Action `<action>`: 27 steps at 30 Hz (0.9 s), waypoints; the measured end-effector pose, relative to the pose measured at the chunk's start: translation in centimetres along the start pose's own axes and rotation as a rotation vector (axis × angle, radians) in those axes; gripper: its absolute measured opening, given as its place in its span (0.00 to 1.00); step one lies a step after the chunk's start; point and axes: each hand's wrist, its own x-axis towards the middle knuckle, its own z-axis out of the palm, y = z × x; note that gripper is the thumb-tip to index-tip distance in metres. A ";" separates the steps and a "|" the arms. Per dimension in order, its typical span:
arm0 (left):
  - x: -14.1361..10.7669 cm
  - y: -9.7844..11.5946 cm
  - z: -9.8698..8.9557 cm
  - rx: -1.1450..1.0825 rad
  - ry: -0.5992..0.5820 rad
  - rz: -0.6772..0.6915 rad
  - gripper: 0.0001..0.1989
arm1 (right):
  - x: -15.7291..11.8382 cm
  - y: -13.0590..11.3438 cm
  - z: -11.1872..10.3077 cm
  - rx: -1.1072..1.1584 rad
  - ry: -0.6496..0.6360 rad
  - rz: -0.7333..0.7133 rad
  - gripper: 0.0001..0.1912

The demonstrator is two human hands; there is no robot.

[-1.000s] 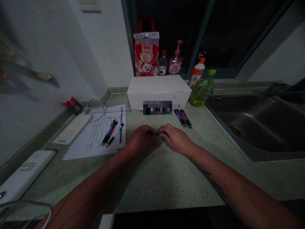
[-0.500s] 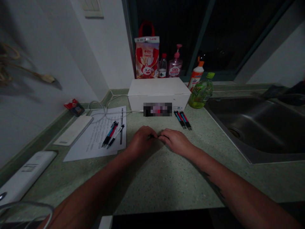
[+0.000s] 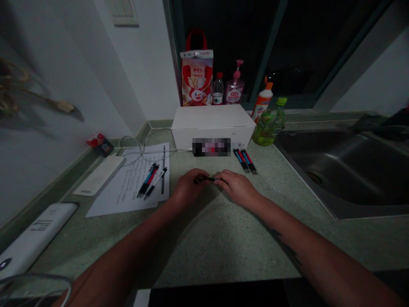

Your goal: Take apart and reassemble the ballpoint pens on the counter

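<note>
While I look down through the head camera, my left hand and my right hand sit close together over the speckled green tabletop. The fingers of both hands are closed on a slim dark pen, which lies crosswise between them: my left fingers pinch one end and my right fingers the other. The light is too dim for me to make out its parts.

Ahead of my right hand, a pair of red-and-blue pens lies side by side on the tabletop, just in front of a white cardboard box. To the left of my hands, two more pens rest on a printed sheet of paper, and a white cable runs across its far edge to the box. A green bottle stands beside the box, and a steel sink is set into the tabletop on the right.
</note>
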 end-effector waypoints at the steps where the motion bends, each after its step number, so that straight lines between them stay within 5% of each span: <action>1: 0.0 0.0 0.0 -0.010 0.005 -0.015 0.06 | 0.0 0.0 0.0 0.000 0.003 0.002 0.10; 27: 0.1 0.1 -0.1 -0.147 -0.020 -0.023 0.06 | 0.0 0.3 -0.1 0.008 0.028 -0.031 0.09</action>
